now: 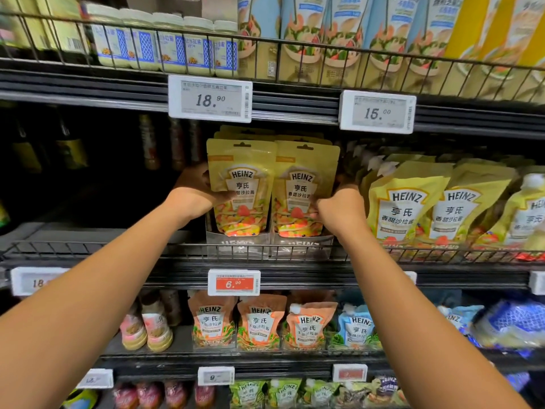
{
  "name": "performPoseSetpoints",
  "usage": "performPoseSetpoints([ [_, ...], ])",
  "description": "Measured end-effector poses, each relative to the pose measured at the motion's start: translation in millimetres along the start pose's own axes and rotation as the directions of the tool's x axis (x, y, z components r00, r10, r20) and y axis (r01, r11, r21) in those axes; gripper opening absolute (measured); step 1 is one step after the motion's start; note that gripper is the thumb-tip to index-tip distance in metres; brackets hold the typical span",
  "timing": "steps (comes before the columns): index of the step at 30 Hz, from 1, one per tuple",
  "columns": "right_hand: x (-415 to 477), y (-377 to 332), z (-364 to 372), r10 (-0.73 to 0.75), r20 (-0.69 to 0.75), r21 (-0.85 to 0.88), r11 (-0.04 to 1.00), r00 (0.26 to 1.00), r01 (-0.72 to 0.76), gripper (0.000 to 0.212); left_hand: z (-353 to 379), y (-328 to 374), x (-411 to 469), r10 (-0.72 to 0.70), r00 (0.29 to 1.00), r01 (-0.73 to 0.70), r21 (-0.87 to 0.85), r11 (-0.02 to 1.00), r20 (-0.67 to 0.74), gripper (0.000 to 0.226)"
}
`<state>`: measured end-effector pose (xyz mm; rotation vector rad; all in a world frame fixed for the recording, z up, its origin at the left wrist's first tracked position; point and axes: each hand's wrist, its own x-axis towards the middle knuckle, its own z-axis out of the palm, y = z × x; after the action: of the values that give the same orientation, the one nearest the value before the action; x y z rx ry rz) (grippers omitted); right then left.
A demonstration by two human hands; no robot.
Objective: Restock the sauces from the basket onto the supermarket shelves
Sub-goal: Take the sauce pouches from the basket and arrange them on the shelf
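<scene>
Two rows of yellow Heinz salad-sauce pouches stand upright side by side on the middle shelf, behind its wire rail (188, 248). My left hand (194, 191) grips the left edge of the left front pouch (240, 184), thumb across its front. My right hand (342, 206) pinches the lower right edge of the right front pouch (303, 184). More pouches of the same kind stand behind both. The basket is out of view.
Spouted yellow Heinz pouches (408, 202) lean right of my right hand. Dark bottles (149, 141) stand at the left in shadow. Price tags (210, 98) hang above, jars (169, 42) on the top shelf. Orange pouches (261, 323) fill the shelf below.
</scene>
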<state>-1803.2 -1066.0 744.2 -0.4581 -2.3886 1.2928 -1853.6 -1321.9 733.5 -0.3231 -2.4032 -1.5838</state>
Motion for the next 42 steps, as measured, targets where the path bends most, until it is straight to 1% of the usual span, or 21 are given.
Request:
performPoseSetpoints([
  [2,-11,2,1,-0.052,-0.049,-0.046,0.998,0.997,0.050,0.030,0,-1,-3,0.002,1.000,-0.003,-0.018,1.000,-0.020,0.060],
  [4,-22,5,2,-0.132,-0.108,-0.062,0.990,0.985,0.126,0.032,-1,0,-6,-0.005,0.999,0.002,-0.060,0.998,-0.045,0.059],
  [8,-46,8,6,-0.273,-0.234,-0.017,0.961,0.933,0.277,0.031,-7,1,-16,-0.026,0.993,0.009,-0.145,0.989,-0.118,0.048],
  [10,-55,6,10,-0.329,-0.242,0.032,0.938,0.913,0.346,0.028,-11,-1,-22,-0.051,0.988,0.029,-0.145,0.989,-0.149,0.046],
  [12,-65,2,15,-0.351,-0.184,0.154,0.912,0.918,0.379,0.029,-16,-3,-31,-0.049,0.980,0.032,-0.090,0.995,-0.195,0.044],
  [14,-76,-3,23,-0.353,-0.113,0.266,0.890,0.929,0.371,0.033,-24,-6,-43,-0.036,0.975,0.021,-0.069,0.997,-0.220,0.040],
  [19,-105,-18,49,-0.426,0.007,0.382,0.837,0.905,0.391,0.022,-54,-19,-81,-0.057,0.963,0.035,-0.087,0.996,-0.262,0.026],
  [24,-144,-40,84,-0.466,0.154,0.439,0.822,0.872,0.362,0.018,-101,-36,-131,-0.083,0.953,0.048,-0.124,0.991,-0.293,0.022],
  [30,-212,-71,140,-0.548,0.307,0.478,0.796,0.778,0.372,0.016,-168,-58,-211,-0.186,0.911,0.118,-0.199,0.973,-0.368,0.022],
  [34,-272,-88,186,-0.596,0.395,0.503,0.777,0.699,0.379,0.014,-216,-78,-275,-0.273,0.841,0.188,-0.221,0.957,-0.466,0.021],
  [36,-303,-94,210,-0.613,0.451,0.517,0.772,0.648,0.370,0.014,-239,-89,-312,-0.315,0.802,0.221,-0.238,0.946,-0.507,0.020],
  [40,-368,-100,257,-0.633,0.573,0.551,0.768,0.520,0.327,0.012,-276,-109,-387,-0.430,0.686,0.309,-0.299,0.903,-0.587,0.020],
  [42,-402,-99,279,-0.640,0.622,0.560,0.766,0.452,0.314,0.017,-290,-120,-423,-0.489,0.615,0.344,-0.348,0.872,-0.618,0.020],
])
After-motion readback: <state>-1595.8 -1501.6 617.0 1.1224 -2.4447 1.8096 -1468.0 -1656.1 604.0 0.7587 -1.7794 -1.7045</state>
